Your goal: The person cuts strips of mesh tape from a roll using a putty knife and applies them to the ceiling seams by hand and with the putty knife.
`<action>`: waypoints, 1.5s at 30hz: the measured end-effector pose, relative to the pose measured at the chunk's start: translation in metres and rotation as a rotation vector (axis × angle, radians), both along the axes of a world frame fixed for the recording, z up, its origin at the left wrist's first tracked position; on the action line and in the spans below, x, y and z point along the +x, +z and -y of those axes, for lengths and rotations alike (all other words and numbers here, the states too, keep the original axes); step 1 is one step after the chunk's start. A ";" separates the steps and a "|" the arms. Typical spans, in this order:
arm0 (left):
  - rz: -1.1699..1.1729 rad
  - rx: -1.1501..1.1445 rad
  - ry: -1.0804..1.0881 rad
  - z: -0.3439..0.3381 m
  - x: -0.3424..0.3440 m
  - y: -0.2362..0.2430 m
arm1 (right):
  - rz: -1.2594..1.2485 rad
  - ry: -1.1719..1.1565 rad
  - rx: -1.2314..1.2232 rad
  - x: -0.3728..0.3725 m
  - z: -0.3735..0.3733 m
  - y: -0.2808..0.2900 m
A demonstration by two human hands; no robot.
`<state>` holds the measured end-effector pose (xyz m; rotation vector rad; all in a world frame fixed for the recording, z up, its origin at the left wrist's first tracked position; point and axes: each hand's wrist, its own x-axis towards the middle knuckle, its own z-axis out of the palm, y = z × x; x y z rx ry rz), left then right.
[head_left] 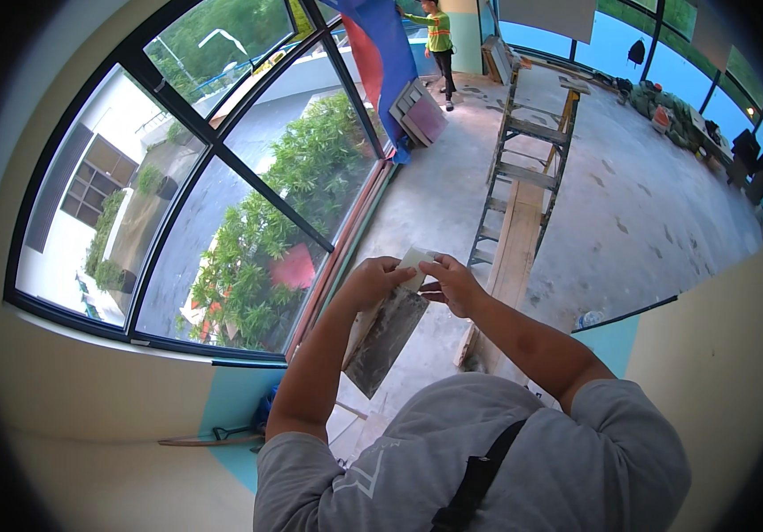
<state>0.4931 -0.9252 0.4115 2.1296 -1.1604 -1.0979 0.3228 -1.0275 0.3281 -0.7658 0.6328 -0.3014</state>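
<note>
Out in front of me, both hands meet at a small flat pale green-white piece (415, 260), roughly square-edged; its exact kind I cannot make out. My left hand (374, 282) pinches its left side between thumb and fingers. On the opposite side, my right hand (452, 285) has thumb and forefinger closed on its edge, the other fingers curled below. Beneath the hands lies a long grey board (388, 344) with pale smears; whether the left fingers touch it I cannot tell.
A stepladder (532, 129) stands ahead, with a wooden plank (513, 244) along it. Large black-framed windows (213, 142) line the left. A person (439, 40) in a yellow-green vest stands far ahead near stacked panels (421, 115). A heap of things (665, 115) lies far right.
</note>
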 end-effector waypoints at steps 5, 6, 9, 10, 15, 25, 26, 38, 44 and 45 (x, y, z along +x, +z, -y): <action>-0.027 0.007 0.007 -0.005 -0.004 0.002 | 0.039 -0.121 -0.085 0.020 0.002 -0.011; -0.041 -0.009 0.007 -0.006 -0.004 0.000 | 0.104 -0.163 -0.073 0.022 0.001 -0.010; 0.081 -0.256 -0.101 -0.015 0.026 -0.032 | 0.126 -0.135 -0.086 0.025 0.008 -0.002; -0.043 -0.205 0.042 -0.005 0.026 -0.013 | 0.119 -0.152 -0.086 0.019 0.013 0.001; -0.333 -0.450 0.689 -0.012 0.091 -0.016 | -0.058 0.022 -0.453 0.005 0.004 0.025; -1.246 -0.603 0.876 -0.037 0.095 -0.110 | -0.010 0.296 -0.236 -0.001 -0.018 0.019; -1.301 -0.614 0.879 -0.036 0.078 -0.111 | -0.013 0.275 -0.214 -0.005 -0.015 0.015; -1.293 -1.013 0.828 -0.100 0.030 -0.044 | 0.117 0.393 -0.113 -0.025 -0.001 0.034; 0.230 -0.486 0.415 -0.125 -0.029 0.057 | 0.071 0.467 -0.619 -0.034 0.005 0.046; 0.397 -0.534 0.167 -0.118 -0.039 0.066 | 0.069 0.470 -0.618 -0.036 0.005 0.045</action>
